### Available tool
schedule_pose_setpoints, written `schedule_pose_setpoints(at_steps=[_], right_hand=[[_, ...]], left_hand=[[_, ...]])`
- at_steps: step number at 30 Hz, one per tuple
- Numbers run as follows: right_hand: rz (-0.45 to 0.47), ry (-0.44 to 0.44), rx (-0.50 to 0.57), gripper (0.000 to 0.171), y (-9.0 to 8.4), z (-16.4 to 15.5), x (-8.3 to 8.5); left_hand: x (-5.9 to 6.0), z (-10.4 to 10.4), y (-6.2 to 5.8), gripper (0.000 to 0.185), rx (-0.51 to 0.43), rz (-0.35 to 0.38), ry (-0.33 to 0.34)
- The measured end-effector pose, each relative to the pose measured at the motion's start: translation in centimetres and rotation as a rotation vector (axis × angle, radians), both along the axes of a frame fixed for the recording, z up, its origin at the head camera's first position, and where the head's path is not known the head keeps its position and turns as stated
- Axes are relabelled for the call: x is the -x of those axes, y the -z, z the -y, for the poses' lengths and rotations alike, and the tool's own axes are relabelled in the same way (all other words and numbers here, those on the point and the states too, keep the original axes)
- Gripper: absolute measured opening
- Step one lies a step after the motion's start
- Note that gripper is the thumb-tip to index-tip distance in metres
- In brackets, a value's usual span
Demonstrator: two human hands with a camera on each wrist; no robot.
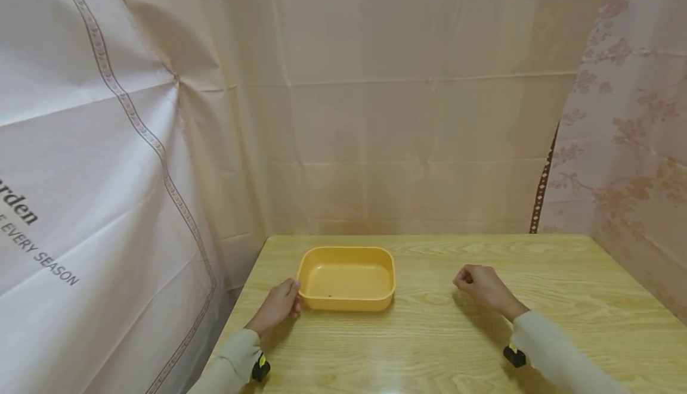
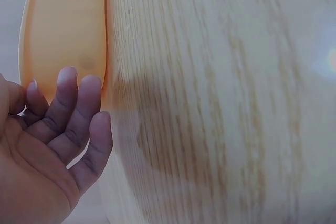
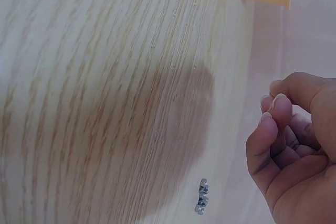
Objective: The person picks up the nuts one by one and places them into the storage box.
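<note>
Pinching the yellow tray (image 1: 346,304) with the left hand (image 1: 279,304), curling the right hand (image 1: 487,287) around nothing visible; could tilt the tray by lifting one-sidedly.

In front of me, the desk (image 1: 429,340) has a yellowish wood grain. A yellow box (image 1: 346,304) stands on it, just right of the left grip (image 1: 279,306); small silvery metal pieces (image 3: 201,196) lie near the right grip (image 1: 485,287).
</note>
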State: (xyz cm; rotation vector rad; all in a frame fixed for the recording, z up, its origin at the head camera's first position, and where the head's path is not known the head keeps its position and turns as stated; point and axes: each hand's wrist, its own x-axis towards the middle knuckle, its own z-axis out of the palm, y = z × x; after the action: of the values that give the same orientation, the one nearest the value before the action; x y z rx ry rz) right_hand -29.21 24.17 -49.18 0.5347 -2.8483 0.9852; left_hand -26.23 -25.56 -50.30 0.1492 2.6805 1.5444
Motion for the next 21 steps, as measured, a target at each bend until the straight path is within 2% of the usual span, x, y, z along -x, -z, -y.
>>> schedule_pose_setpoints(at_steps=[15,21], right_hand=[[-0.018,-0.044,0.009,0.009,0.1,1.3,0.1],[0.012,-0.033,0.012,0.008,-0.2,1.9,-0.2]], left_hand=[[0.2,0.1,0.0,0.031,-0.008,-0.002,0.016],[0.1,0.2,-0.2,0.033,0.034,-0.018,0.013]])
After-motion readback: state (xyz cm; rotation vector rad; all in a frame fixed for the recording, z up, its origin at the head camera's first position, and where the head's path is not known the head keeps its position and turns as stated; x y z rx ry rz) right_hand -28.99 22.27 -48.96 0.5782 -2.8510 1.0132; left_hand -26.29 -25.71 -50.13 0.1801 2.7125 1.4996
